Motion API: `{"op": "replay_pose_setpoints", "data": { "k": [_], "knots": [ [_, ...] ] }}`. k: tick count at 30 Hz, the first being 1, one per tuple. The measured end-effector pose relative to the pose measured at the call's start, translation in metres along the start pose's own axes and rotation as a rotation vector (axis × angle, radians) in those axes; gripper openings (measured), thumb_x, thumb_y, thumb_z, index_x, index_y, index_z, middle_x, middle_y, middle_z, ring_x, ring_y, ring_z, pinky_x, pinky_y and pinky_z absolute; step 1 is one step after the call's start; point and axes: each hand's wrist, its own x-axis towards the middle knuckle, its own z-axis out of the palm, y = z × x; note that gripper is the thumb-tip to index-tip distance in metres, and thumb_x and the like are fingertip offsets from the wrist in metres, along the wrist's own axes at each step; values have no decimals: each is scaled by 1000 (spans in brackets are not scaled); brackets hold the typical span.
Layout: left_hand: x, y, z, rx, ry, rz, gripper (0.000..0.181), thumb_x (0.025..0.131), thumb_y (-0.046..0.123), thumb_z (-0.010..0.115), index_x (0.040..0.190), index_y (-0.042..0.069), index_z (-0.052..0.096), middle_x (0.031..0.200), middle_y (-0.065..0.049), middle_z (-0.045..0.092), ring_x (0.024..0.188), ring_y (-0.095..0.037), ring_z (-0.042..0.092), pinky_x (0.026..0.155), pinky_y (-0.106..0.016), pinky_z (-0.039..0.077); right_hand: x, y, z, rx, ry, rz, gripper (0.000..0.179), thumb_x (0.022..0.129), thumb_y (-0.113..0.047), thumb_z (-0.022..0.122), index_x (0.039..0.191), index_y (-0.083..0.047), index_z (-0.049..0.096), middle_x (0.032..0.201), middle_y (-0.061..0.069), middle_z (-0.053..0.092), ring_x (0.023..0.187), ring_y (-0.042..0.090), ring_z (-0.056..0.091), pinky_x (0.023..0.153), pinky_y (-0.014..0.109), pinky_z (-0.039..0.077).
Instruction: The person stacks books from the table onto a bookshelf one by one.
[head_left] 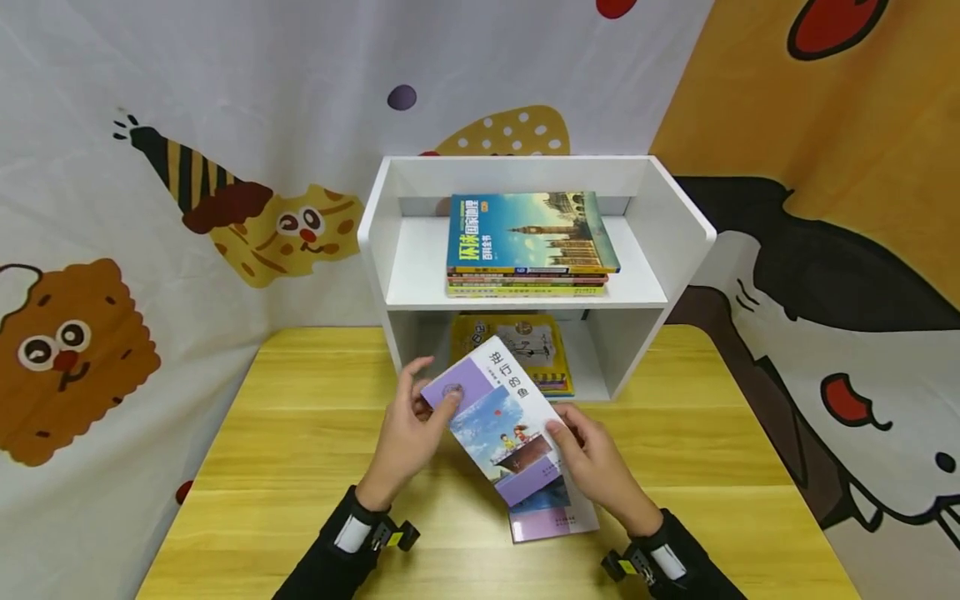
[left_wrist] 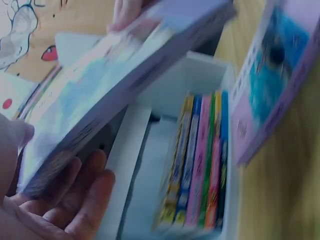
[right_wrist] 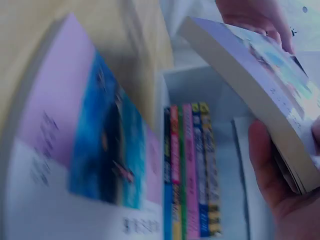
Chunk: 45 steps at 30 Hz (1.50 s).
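Both hands hold a paperback book (head_left: 487, 433) with a white and lilac cover and a picture of two children under a blue sky. My left hand (head_left: 405, 442) pinches its upper left corner, thumb on the cover and fingers behind. At its right edge, my right hand (head_left: 600, 467) grips with the thumb on top. The book is raised and tilted, its thick page edge facing the right wrist view. Below it a second book (head_left: 558, 521), similar in style with a blue sea picture (right_wrist: 107, 135), lies on the wooden table (head_left: 300, 467), partly covered by the first in the head view.
Behind the hands stands a white two-level shelf (head_left: 525, 306). Its upper level bears a stack of books (head_left: 525, 233), a blue one on top. On the lower level lies another stack with a yellow top book (head_left: 555, 342). Printed cloth (head_left: 315, 100) hangs behind the table.
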Motion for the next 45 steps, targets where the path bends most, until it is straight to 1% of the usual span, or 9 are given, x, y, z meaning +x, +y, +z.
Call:
{"op": "replay_pose_setpoints", "data": {
  "k": [6,9,13,17,21,26,30,37,45],
  "knots": [
    [7,-10,-18,275,-95,164,47,93,38,64,137,32,49,104,8,64,77,-8,63,62,-29,53,12,-9,-19,-129,-81,-137,25,102,-18,52,125,-22,59,96,-4,67,72,12,65,57,29,54],
    [5,-11,-17,310,-145,201,34,95,37,61,128,30,54,91,9,64,68,-6,60,54,-27,51,17,-14,-24,-121,-99,-154,26,101,-17,55,125,-23,60,94,-5,67,68,11,65,53,29,53],
    [4,-10,-11,224,-149,196,23,99,29,58,120,23,53,85,5,62,63,-10,60,49,-28,50,19,-18,-27,-22,-65,-84,28,99,-17,58,127,-20,59,94,-1,70,67,16,68,52,33,54],
    [2,-8,-7,100,-111,160,18,100,20,55,118,17,52,81,-1,60,57,-17,59,44,-30,48,16,-22,-27,101,66,-5,36,99,-14,58,134,-17,53,96,5,70,69,22,66,52,33,52],
    [-1,-1,-6,-14,-33,97,17,101,15,52,119,12,51,78,-9,58,52,-25,56,40,-31,47,9,-32,-23,197,168,-35,51,98,-4,56,146,-13,39,94,16,65,68,26,60,57,31,51],
    [-4,24,-4,-93,81,32,19,102,12,50,120,7,51,79,-17,55,55,-36,55,43,-34,49,1,-39,-9,194,146,-111,76,96,3,55,156,-13,11,108,20,62,79,26,64,64,31,54],
    [-6,36,0,-153,100,-6,33,102,11,50,134,9,42,93,-17,59,64,-37,59,49,-39,53,-4,-40,3,182,76,-64,86,97,-3,57,157,-20,-2,117,14,62,80,30,65,62,37,56],
    [-10,40,0,-172,9,-28,58,102,15,50,151,23,19,106,-12,60,65,-32,61,50,-40,54,-3,-44,-5,244,8,-21,96,94,-1,61,155,-29,-7,108,15,62,65,29,61,53,39,54],
    [-4,62,-17,-53,-243,114,105,83,10,78,157,22,4,119,-7,57,94,-23,63,69,-38,56,5,-54,-33,280,-87,-65,120,80,6,75,154,-30,-12,152,13,29,105,34,60,77,43,55]
  ]
}}
